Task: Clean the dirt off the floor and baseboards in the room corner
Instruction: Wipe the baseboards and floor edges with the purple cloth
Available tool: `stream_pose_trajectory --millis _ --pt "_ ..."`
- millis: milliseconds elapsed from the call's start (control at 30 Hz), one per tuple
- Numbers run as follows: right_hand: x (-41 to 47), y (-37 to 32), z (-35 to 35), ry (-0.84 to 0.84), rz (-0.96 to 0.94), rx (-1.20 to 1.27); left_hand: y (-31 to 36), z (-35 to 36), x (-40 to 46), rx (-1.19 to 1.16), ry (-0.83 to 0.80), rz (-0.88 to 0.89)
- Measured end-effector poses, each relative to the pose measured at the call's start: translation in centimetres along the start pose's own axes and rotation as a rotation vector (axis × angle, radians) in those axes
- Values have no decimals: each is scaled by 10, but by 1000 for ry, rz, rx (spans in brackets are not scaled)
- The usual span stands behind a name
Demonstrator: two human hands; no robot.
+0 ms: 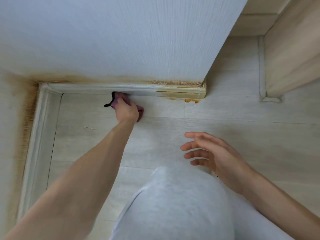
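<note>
1. At the foot of the back wall: left hand [126,110] grips a bunched purple cloth [119,99] and presses it into the seam where the back baseboard [103,89] meets the floor [225,118]. Fingers curl round the cloth; the wad probably lets it bear into that seam.
2. Arm is stretched full reach from a crouch, with a grey-trousered knee [173,205] in the foreground.
3. Right hand [213,151] hovers over the floor, holding nothing, fingers spread and loose. Looks like a balance hand; can't tell if it touches the floor.
4. Dirt: brown staining on the right end of the baseboard [181,93], an orange patch on the floor [191,100] just beside it, and brown marks along the wall [121,40] edge and the left corner [30,101].
5. Judgement: the board around the cloth looks clean, the right end not yet done. Left baseboard [39,135] looks pale.
</note>
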State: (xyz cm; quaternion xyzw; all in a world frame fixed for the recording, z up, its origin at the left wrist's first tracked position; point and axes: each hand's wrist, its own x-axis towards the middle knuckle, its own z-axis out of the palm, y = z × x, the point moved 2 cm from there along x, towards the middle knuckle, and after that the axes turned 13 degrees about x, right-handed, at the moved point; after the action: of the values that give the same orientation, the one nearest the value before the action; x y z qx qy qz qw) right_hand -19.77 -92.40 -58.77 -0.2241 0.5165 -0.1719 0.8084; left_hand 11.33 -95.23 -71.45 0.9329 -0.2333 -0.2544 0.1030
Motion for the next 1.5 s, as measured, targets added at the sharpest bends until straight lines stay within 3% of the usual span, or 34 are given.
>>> stream_pose_trajectory --millis 167,333,467,600,667,700,767,833,900,1000,1067,1133,1233,1333,1433,1500 --pt "0 1 -19 -7 -54 65 28 23 -25 479 71 233" --pt "-9 -1 -44 60 -66 181 74 55 -64 773 41 489" --pt "-10 -2 -51 71 -70 234 86 64 -82 830 -2 625" --pt "-11 -17 -67 59 -129 279 71 10 -71 694 -82 666" --pt "-15 -5 -113 328 -292 105 68 -25 -62 624 -99 610" --pt "-20 9 -144 557 -331 -173 65 -39 -55 631 -101 582" --pt "-34 49 -202 853 -150 -619 58 -56 -38 678 -130 533" --pt "-38 91 -239 928 49 -740 53 -63 -23 732 -151 480" --pt "-30 109 -249 953 109 -785 50 -59 -18 727 -167 431" --pt "-2 94 -239 1010 160 -731 51 -40 -38 482 -316 374" --pt "18 75 -225 973 191 -714 55 -20 -52 362 -317 369" --pt "38 60 -197 829 82 -867 64 7 -60 418 -132 413" --pt "66 47 -137 389 -240 -1147 75 52 -76 416 0 541" --pt "82 32 -90 25 -541 -1256 71 69 -86 503 -62 695" --pt "90 21 -77 -107 -599 -1331 54 47 -90 387 -36 747" --pt "95 17 -73 -96 -547 -1294 35 25 -90 248 -36 571"
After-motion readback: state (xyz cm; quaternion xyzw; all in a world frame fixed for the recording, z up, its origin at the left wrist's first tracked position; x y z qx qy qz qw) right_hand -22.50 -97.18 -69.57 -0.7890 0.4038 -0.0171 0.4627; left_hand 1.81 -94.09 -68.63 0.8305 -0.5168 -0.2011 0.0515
